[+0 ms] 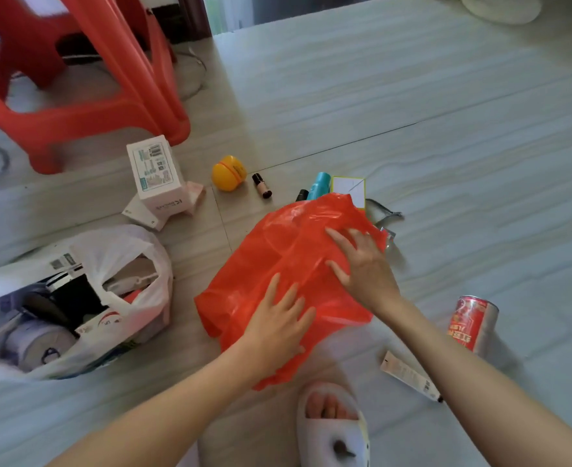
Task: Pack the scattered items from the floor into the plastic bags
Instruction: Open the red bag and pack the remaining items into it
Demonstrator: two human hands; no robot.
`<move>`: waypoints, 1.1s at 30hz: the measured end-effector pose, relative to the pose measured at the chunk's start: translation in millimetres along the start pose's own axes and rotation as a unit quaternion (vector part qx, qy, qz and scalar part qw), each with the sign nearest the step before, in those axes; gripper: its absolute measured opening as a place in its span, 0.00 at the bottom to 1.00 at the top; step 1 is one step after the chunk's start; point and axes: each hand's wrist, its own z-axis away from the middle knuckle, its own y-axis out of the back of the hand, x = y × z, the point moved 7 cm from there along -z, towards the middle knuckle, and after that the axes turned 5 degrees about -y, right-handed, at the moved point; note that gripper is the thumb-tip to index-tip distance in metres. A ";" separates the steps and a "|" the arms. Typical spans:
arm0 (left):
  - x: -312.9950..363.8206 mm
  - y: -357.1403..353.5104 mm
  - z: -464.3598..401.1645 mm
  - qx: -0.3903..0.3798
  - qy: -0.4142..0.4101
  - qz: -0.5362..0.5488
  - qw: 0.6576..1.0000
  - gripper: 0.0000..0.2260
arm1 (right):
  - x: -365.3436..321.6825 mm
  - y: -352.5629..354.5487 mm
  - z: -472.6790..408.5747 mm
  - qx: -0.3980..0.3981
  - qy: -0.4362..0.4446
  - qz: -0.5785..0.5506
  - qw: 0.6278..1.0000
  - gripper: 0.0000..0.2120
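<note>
Flat red plastic bag (pixel 288 264) lies on floor (pixel 446 129), long way running from near-left to far-right. Both hands spread flat on it, holding nothing: left hand (pixel 279 326) near end, right hand (pixel 362 264) far end. Red can (pixel 471 323) closest to right hand

You see a bright red bag (pixel 288 261) on a pale grey floor (pixel 446 129) streaked with faint wavy lines. To its left, your white bag (pixel 123 251) shows black, grey and red contents through its handles. The stool (pixel 86 79) is red. The box (pixel 158 175) is white with teal print. The ball (pixel 229 172) is yellow with an orange band. The small bottle (pixel 262 186) is beige with a black cap. The tube (pixel 320 185) is teal, the card (pixel 350 190) white with a yellow edge. The can (pixel 473 323) is red and silver with yellow lettering. Your slipper (pixel 333 429) is white.
</note>
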 end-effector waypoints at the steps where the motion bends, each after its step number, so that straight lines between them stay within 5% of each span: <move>1: 0.0 -15.2 0.2 -0.073 -0.004 -0.005 0.997 0.34 | -1.6 -3.7 -9.7 -0.007 0.020 0.030 0.999 0.29; 4: -4.5 -23.3 6.8 -0.083 -0.025 -0.049 0.995 0.39 | -7.7 -19.1 -38.2 -0.070 0.066 0.116 0.989 0.35; 9: -13.2 -23.8 26.9 0.064 -0.114 -0.044 0.990 0.07 | 3.1 -41.2 -77.3 -0.197 -0.015 0.187 0.962 0.38; 12: -12.2 -35.1 34.3 0.011 -0.190 -0.013 0.982 0.13 | 8.0 -39.9 -92.8 -0.206 -0.038 0.191 0.959 0.40; 16: -28.0 -12.6 16.0 0.072 -0.129 0.025 0.989 0.06 | -0.6 -42.1 -96.2 -0.209 -0.029 0.145 0.967 0.39; 18: -37.5 -4.0 7.8 0.108 -0.073 0.009 0.991 0.11 | -12.7 -37.2 -87.4 -0.165 -0.025 0.072 0.983 0.37; 24: -59.8 -4.8 5.8 0.144 0.067 0.025 0.987 0.10 | -26.0 -45.5 -4.0 -0.075 -0.038 -0.044 0.995 0.21; 30: -58.2 -0.1 8.4 0.145 0.077 0.010 0.986 0.17 | -44.2 -75.7 22.1 -0.139 0.098 0.069 0.983 0.40; 33: -70.7 4.4 4.5 0.117 0.076 -0.049 0.989 0.17 | -53.6 -90.0 16.9 -0.194 0.170 0.118 0.959 0.38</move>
